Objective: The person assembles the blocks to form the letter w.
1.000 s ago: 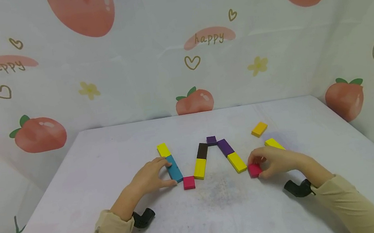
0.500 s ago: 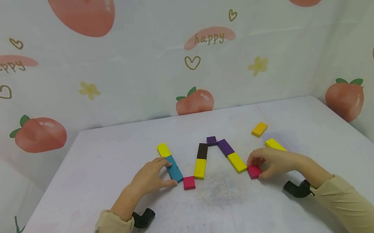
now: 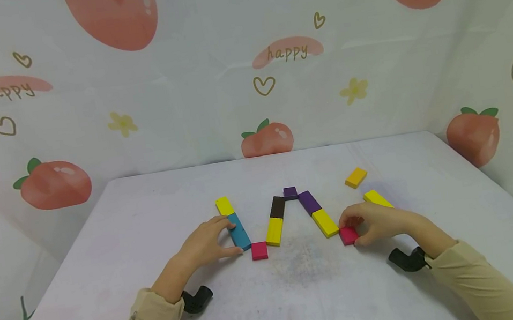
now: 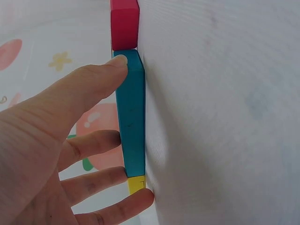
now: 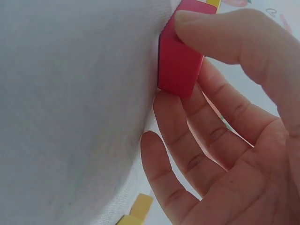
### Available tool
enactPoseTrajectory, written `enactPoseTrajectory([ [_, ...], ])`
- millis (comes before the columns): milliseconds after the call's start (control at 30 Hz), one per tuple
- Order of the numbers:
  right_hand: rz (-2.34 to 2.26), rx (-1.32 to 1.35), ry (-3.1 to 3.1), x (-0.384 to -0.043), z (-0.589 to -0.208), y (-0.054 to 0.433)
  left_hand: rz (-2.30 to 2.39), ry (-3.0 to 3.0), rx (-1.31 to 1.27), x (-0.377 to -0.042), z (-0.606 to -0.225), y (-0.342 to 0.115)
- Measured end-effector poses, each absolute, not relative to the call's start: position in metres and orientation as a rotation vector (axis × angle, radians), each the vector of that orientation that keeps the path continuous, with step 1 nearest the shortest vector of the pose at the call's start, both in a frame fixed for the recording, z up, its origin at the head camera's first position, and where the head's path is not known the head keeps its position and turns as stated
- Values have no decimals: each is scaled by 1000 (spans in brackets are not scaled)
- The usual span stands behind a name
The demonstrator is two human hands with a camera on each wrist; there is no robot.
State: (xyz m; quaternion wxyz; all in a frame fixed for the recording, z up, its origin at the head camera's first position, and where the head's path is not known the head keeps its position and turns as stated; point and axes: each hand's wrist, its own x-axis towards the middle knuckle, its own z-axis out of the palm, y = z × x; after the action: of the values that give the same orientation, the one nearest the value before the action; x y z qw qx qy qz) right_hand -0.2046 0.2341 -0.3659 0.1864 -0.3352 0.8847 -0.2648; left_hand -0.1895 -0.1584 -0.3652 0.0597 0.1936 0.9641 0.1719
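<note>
In the head view my left hand (image 3: 205,241) rests at a blue block (image 3: 239,235), thumb at its near end and fingers fairly straight along it. A yellow block (image 3: 224,206) continues the line beyond, and a red square block (image 3: 259,251) lies by the blue one's near end. My right hand (image 3: 378,220) pinches another red block (image 3: 347,236) between thumb and fingers, its corner right at the end of a yellow block (image 3: 325,223). The right wrist view shows the thumb on this red block (image 5: 178,68) and fingertips at its far end.
Between the hands, a black block (image 3: 277,207), a yellow block (image 3: 274,232), a small purple block (image 3: 290,193) and a longer purple block (image 3: 310,202) form a peak. An orange-yellow block (image 3: 355,177) and a yellow block (image 3: 377,199) lie at the right on the white table (image 3: 168,193).
Over the last second my right hand has shifted the red block slightly left, up to the yellow block's end. The left hand has stayed in place.
</note>
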Motion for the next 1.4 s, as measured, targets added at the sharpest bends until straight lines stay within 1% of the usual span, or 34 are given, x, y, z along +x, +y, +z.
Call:
enactPoseTrajectory([
  [467,-759,-968,2545,-205,-357,242,504,2920,575,-189,-364,-157],
  [933,-754,-784,2767,-216,-347,285,502,2918,576,-190,-365,-158],
  [1133,-737,-668,2722,-218,-346,304,499,2918,583,-190,-365,-158],
  [1400,-733,-684,2643,-222,-352,319,500,2920,590,-190,-364,-158],
])
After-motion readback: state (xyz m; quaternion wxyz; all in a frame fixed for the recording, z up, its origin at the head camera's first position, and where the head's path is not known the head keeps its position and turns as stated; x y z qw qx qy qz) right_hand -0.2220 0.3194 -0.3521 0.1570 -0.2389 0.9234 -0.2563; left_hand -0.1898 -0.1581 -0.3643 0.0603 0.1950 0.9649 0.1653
